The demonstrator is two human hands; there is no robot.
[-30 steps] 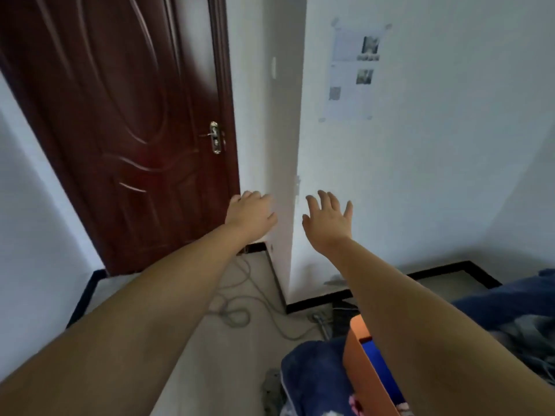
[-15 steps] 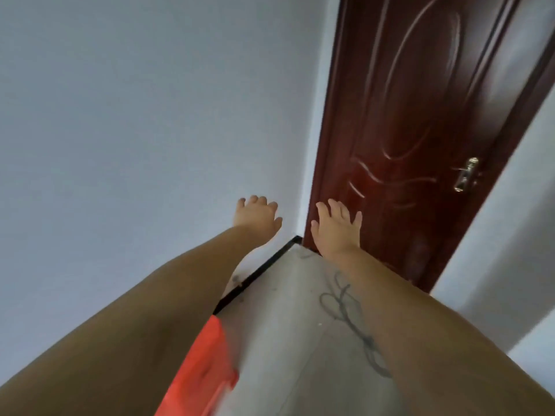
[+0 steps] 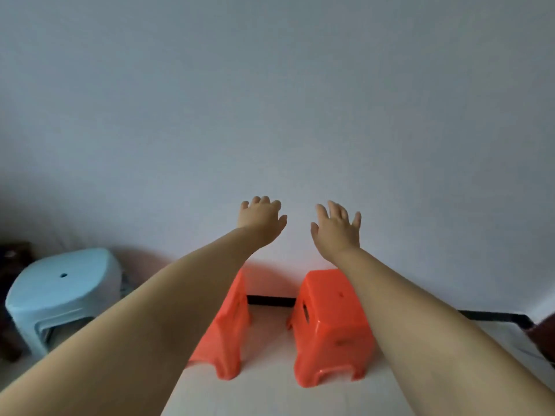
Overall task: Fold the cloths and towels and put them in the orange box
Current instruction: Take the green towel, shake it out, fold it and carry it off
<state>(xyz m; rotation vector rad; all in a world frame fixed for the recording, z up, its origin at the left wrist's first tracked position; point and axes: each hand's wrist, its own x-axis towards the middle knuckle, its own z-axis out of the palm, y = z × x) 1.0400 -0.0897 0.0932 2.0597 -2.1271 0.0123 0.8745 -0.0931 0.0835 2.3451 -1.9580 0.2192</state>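
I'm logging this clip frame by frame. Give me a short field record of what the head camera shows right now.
left hand: raised, fingers relaxed, holds nothing
right hand: raised, fingers spread, holds nothing
orange stools: two on the floor by the wall, right one, left one partly behind the left forearm
blue stool: far left
cloths, towels, orange box: not in view
wall: plain, fills upper frame

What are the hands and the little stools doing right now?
left hand: open, holding nothing, stretched forward
right hand: open, fingers spread, holding nothing
right orange stool: upright on the floor
left orange stool: upright, partly hidden by the left arm
light blue stool: upright, by the wall
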